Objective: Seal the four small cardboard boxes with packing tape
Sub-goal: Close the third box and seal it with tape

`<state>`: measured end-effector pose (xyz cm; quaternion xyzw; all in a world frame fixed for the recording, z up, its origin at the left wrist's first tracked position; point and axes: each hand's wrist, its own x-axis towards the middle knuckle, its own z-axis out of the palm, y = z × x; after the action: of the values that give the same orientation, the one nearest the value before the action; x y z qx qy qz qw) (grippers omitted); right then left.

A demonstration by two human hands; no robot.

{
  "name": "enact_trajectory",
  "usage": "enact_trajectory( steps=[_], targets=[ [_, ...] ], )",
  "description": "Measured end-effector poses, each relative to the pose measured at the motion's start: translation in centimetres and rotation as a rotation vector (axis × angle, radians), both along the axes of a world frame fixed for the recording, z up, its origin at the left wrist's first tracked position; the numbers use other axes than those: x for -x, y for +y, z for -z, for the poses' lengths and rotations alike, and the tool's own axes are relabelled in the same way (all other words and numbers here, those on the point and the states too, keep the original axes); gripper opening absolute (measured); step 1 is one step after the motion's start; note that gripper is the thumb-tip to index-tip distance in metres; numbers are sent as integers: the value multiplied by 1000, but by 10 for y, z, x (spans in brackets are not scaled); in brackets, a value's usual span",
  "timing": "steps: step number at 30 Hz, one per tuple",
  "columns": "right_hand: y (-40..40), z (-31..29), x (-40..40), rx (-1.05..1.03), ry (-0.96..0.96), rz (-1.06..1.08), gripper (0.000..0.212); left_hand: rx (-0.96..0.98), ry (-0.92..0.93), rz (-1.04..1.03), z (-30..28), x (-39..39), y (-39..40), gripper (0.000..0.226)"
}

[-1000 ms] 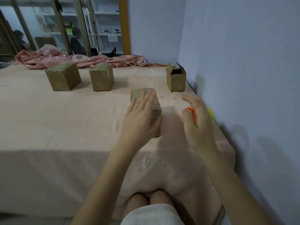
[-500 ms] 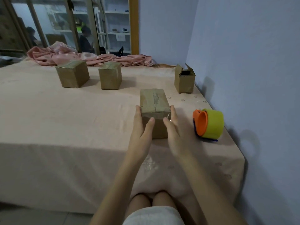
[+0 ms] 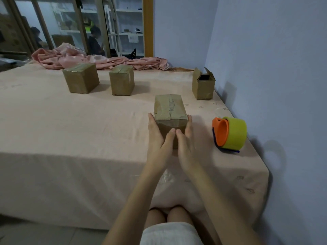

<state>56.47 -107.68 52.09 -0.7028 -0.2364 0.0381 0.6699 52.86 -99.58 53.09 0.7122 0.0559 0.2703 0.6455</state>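
So, both hands are on the nearest box, which sits on the table toward its front-right part. Left hand lies flat against the box's left side, fingers straight, thumb across the front face; right hand does the same on the right side w/ its thumb on the front face too. The two thumb tips meet approx. at the middle of that front face. Neither hand curls round anything, they just press the box from both sides. Box top shows shiny tape along the seam, w/ the tape end folded down over the front edge. Just right of the hands, apart from the box, a tape dispenser lies on its side near the table's right edge: orange core, yellow-green roll, blue piece underneath. Further back by the wall stands an open box, flaps up, something dark inside. Back left are two more boxes, taped shut: the middle box and the left box, near each other but not touching. Behind them a pink cloth is bunched along the table's far edge. Beyond that, a glass partition w/ shelves and people behind it. At the bottom, the person's knees show under the table's edge.
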Motion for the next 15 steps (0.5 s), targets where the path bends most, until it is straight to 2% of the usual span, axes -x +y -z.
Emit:
enact_trajectory(
  steps=[2,4,6,9,15],
  targets=[
    [-4,0,-5,-24,-11,-21,63,46,-12,25,-1,3,10,66],
    [-15,-3,-13,-104,17,-55,46,111,-59,23,-2,8,27,45],
    [-26,-9,-20,-88,-20,-21,37,156,-104,14,-3,10,41,36],
    [-30,-16,-25,11,-142,89,36,80,-111,-60,-5,7,43,35],
    [-19,-13,-22,-44,-168,224,41,38,-160,-174,-2,3,35,35]
  ],
)
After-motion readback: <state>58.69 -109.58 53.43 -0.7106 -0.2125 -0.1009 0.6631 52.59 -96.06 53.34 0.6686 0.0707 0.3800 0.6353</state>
